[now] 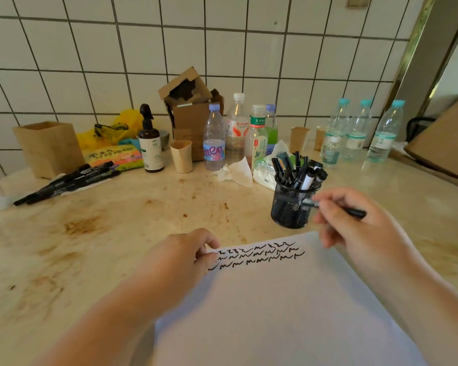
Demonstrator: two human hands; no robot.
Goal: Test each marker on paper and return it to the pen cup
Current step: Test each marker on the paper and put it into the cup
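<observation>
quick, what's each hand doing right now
Left hand: fingers curled, pressing the paper at its top corner.
Right hand: gripping a black marker.

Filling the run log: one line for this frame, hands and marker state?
left hand: holds paper edge | right hand: grips marker beside pen cup | paper: three scribble rows | untested markers: far left
</observation>
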